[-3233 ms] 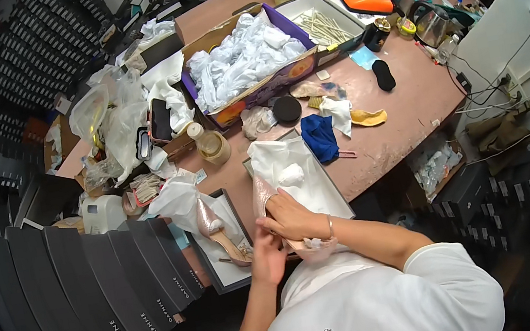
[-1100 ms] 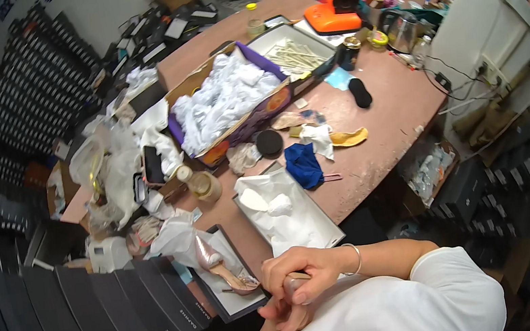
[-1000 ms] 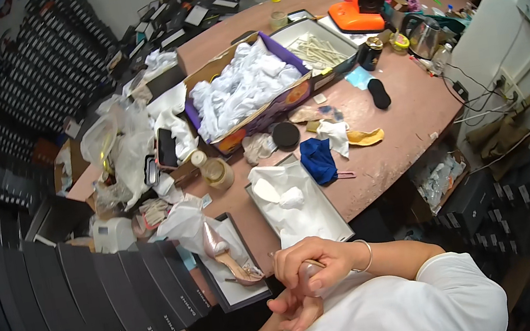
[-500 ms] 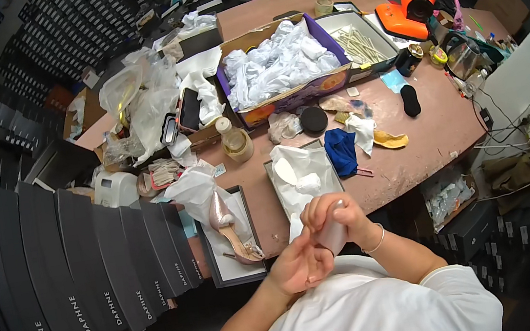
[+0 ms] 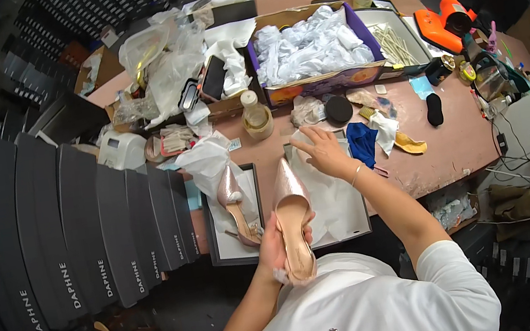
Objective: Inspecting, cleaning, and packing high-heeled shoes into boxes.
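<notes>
A pink metallic pointed shoe (image 5: 289, 189) is upright in my left hand (image 5: 271, 250), its toe away from me and its tan insole facing up. My left fingers wrap round its middle, and something whitish sits near its heel. My right hand (image 5: 326, 154) is stretched over the white tissue paper (image 5: 332, 200) in an open shoe box (image 5: 363, 219), fingers apart, with nothing visible in them. A matching shoe (image 5: 233, 204) lies on tissue in the box's left part, beside the held one. My right hand partly hides the tissue below it.
Black shoe boxes (image 5: 117, 232) stand in a row at left. Behind are a glass jar (image 5: 257, 122), a round black tin (image 5: 339, 110) and a carton of crumpled white paper (image 5: 318, 82). Blue cloth (image 5: 363, 142) and yellow cloth (image 5: 410, 144) lie at right.
My right hand has left the shoe and reached forward over the tissue. In my left hand the shoe has turned and moved forward and left, now showing its inside. The view has shifted.
</notes>
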### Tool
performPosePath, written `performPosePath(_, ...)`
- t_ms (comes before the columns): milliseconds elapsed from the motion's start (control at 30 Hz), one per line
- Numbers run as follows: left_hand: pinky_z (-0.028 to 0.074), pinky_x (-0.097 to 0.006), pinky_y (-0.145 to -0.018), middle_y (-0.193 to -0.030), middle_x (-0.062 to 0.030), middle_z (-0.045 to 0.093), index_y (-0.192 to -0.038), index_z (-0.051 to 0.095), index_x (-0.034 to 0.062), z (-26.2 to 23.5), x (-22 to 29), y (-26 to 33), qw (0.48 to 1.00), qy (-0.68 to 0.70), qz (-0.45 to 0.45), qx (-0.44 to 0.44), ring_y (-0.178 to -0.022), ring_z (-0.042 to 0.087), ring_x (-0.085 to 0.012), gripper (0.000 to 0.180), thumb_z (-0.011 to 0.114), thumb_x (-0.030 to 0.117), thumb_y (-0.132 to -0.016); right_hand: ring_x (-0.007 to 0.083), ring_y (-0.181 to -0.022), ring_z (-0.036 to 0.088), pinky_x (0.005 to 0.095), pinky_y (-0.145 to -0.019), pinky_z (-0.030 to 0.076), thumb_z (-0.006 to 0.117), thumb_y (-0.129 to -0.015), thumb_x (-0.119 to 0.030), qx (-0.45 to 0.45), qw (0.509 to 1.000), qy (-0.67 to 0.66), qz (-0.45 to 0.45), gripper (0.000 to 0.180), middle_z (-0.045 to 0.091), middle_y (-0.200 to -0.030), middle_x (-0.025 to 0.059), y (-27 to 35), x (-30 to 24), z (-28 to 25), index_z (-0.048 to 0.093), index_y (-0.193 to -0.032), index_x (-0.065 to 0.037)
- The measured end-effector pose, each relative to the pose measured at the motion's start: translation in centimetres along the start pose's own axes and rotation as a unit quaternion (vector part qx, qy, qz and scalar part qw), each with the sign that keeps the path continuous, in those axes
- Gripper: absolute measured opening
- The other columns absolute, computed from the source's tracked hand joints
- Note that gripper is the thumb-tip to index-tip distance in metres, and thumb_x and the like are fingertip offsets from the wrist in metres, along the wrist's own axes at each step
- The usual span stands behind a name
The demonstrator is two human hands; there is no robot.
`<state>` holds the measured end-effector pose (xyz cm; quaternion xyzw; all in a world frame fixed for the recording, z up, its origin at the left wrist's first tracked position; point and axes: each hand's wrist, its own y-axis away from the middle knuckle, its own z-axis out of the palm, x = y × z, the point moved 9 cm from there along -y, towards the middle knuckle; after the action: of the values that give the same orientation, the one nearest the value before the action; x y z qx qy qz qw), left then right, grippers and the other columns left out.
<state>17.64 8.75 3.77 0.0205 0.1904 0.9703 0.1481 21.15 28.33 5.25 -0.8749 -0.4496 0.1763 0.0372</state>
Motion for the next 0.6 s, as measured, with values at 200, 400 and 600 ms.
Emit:
performPosePath(200,0.053,-0.040,-0.086,-0.123,-0.0214,0.052,-0.132,0.039,-0.0030,-1.8,3.0,0.0,0.993,-0.017,0.078,0.083,-0.103,0.059,-0.0292,0.071,0.036,0.057,-0.094,0.0290,-0.105,0.053,0.0431,-0.090,0.040,0.067,-0.076,-0.011,0.043,0.997,-0.064,-0.026,0.023,0.059,-0.109,0.0093,3.4,-0.4,-2.3,0.067,-0.098,-0.013)
performPosePath(400,0.040,-0.041,-0.101,-0.132,-0.0161,0.047,-0.137,0.034,0.0012,1.3,2.2,-1.2,0.973,-0.132,0.140,0.126,-0.120,0.049,-0.0278,0.075,0.028,0.062,-0.093,0.0246,-0.073,0.058,0.0337,-0.062,0.048,0.063,-0.073,-0.010,0.056,0.959,-0.270,-0.068,0.023,0.058,-0.080,0.0073,7.4,-9.7,-8.5,0.064,-0.096,-0.008)
performPosePath(600,0.038,-0.039,-0.102,-0.131,-0.0124,0.047,-0.135,0.034,0.0032,-1.0,-0.6,-1.4,0.960,-0.215,0.109,0.140,-0.122,0.046,-0.0235,0.064,0.031,0.054,-0.097,0.0228,-0.073,0.056,0.0343,-0.063,0.047,0.061,-0.070,-0.013,0.045,0.979,-0.171,-0.105,0.017,0.053,-0.076,0.0057,7.1,-11.3,-5.1,0.061,-0.086,-0.007)
